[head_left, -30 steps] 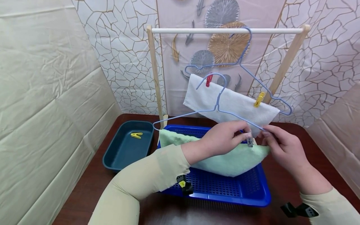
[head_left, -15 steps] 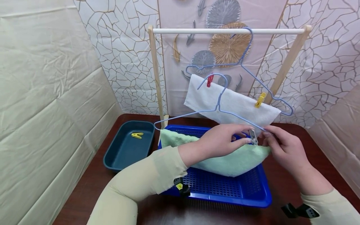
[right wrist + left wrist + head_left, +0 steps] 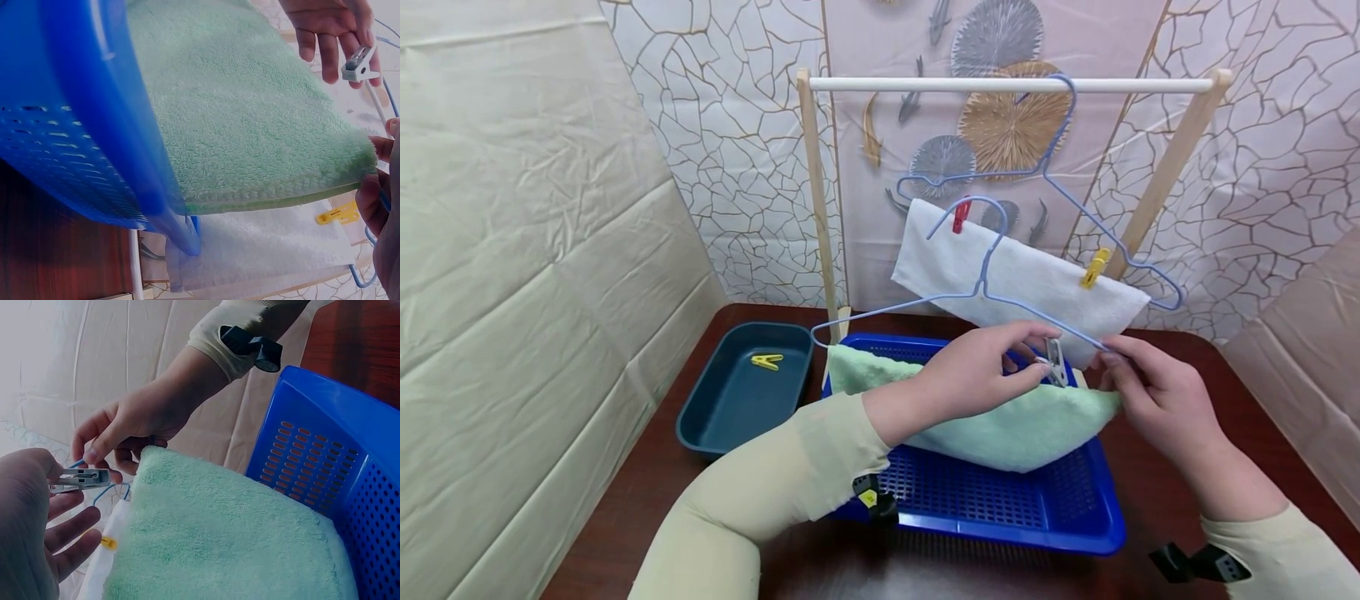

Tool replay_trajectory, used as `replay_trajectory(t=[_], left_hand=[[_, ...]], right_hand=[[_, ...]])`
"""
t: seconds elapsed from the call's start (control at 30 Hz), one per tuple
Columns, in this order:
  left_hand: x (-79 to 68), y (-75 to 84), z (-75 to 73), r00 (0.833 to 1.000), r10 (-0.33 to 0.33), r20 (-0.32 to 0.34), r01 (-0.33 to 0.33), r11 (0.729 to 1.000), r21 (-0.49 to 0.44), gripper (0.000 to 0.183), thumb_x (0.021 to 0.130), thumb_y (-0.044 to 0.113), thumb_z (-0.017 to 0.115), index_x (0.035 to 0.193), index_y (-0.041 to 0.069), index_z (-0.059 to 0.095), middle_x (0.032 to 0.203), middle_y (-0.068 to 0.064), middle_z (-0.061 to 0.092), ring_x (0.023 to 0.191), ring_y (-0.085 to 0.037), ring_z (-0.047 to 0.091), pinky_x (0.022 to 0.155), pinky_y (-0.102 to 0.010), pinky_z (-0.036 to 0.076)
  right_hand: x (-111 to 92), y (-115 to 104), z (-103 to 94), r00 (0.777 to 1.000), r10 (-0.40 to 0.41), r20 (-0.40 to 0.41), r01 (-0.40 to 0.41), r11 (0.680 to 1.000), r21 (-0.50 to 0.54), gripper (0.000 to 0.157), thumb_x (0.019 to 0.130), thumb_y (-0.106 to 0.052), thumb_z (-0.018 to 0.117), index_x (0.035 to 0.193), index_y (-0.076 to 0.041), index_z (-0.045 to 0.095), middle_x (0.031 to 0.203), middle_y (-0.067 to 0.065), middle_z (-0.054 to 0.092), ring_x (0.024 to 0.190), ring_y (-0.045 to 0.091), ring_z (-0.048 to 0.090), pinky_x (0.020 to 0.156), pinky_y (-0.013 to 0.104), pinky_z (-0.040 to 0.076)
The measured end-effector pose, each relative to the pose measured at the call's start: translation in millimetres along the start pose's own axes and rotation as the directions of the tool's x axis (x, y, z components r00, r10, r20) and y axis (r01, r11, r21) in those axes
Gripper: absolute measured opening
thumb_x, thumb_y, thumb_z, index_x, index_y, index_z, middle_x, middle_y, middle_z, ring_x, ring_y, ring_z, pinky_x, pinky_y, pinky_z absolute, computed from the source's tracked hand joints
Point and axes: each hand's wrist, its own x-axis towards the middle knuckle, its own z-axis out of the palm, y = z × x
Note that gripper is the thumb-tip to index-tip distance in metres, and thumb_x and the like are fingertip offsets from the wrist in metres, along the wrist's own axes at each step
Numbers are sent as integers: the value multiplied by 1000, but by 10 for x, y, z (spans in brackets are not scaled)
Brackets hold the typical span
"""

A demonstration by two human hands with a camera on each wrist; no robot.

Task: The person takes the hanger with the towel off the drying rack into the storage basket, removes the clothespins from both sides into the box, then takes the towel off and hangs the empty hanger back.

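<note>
My left hand (image 3: 973, 371) pinches a grey-white clothespin (image 3: 1056, 360) between thumb and index finger, the other fingers spread in the left wrist view. In both wrist views that clothespin (image 3: 357, 65) is apart from the cloth. My right hand (image 3: 1165, 404) pinches the right end of a blue wire hanger (image 3: 895, 307) together with the upper corner of a light green towel (image 3: 1022, 433). The towel hangs from the hanger's lower part, over a blue basket (image 3: 958, 527); its left corner is at the hanger's left end.
Behind, a white towel (image 3: 992, 258) hangs on another blue hanger (image 3: 973, 175) with a red clothespin (image 3: 960, 217) and a yellow one. That hanger hooks over a white rail (image 3: 925, 84) on wooden posts. At left, a dark teal tray (image 3: 737, 408) holds a yellow clothespin (image 3: 767, 361).
My left hand shifts the clothespin a little right, then back left, away from my right hand, and the clothespin's angle changes. The right hand, hanger and green towel stay nearly still.
</note>
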Motion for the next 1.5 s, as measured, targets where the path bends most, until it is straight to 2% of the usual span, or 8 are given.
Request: replay_trajectory(t=[0.23, 0.47, 0.73, 0.87, 1.07, 1.3, 1.5], left_hand=[[-46, -15, -35, 1000, -15, -12, 14, 1000, -26, 41, 100, 29, 60, 139, 19, 53, 125, 3, 64, 99, 6, 59, 80, -10, 46], [-111, -15, -96, 999, -23, -36, 21, 998, -61, 40, 100, 29, 60, 140, 21, 55, 124, 7, 64, 97, 6, 59, 78, -11, 48], [-219, -70, -182, 998, -10, -60, 4, 995, -96, 39, 99, 21, 60, 139, 19, 56, 122, 8, 63, 96, 6, 58, 78, -14, 50], [-286, -104, -230, 997, -4, -83, -3, 997, -83, 40, 98, 16, 60, 138, 16, 57, 124, 7, 61, 103, 4, 57, 81, -14, 49], [-389, -152, -320, 993, 7, -114, -10, 1000, -28, 39, 98, 20, 63, 137, 19, 58, 124, 7, 60, 103, 4, 57, 81, -16, 50], [-495, -197, -441, 988, 30, -154, -31, 1000, -1, 39, 97, 21, 66, 135, 16, 60, 128, 5, 60, 103, 0, 60, 81, -17, 51], [-589, -252, -527, 985, 16, -172, -14, 1000, 11, 38, 97, 20, 66, 134, 15, 62, 124, 4, 61, 100, -2, 59, 81, -17, 50]], right_hand=[[3, -8, 0, 1000, 4, 5, -4, 1000, -2, 34, 78, 23, 66, 103, 1, 70, 79, -10, 63, 69, -8, 52, 56, 11, 41], [16, -32, -15, 1000, -4, 22, 4, 1000, -11, 32, 80, 20, 66, 105, -1, 69, 80, -10, 62, 68, -5, 52, 57, 12, 41], [17, -32, 2, 1000, -20, 18, 21, 1000, -13, 28, 83, 17, 65, 105, 0, 69, 80, -10, 61, 68, -4, 52, 58, 12, 41], [10, -24, 4, 1000, -12, 11, 12, 1000, -15, 27, 83, 18, 65, 103, 0, 69, 80, -12, 61, 69, -5, 53, 58, 12, 41], [17, -30, 4, 1000, 9, 2, -9, 1000, -10, 30, 80, 20, 65, 102, 0, 70, 83, -16, 62, 70, -10, 51, 57, 11, 40], [21, -37, 0, 1000, -11, 18, 12, 999, -34, 24, 85, 15, 65, 103, 0, 69, 85, -19, 59, 70, -9, 51, 58, 12, 42], [29, -53, 5, 1000, -16, 20, 16, 1000, -26, 22, 87, 14, 64, 103, 1, 68, 86, -21, 59, 70, -8, 52, 59, 11, 42]])
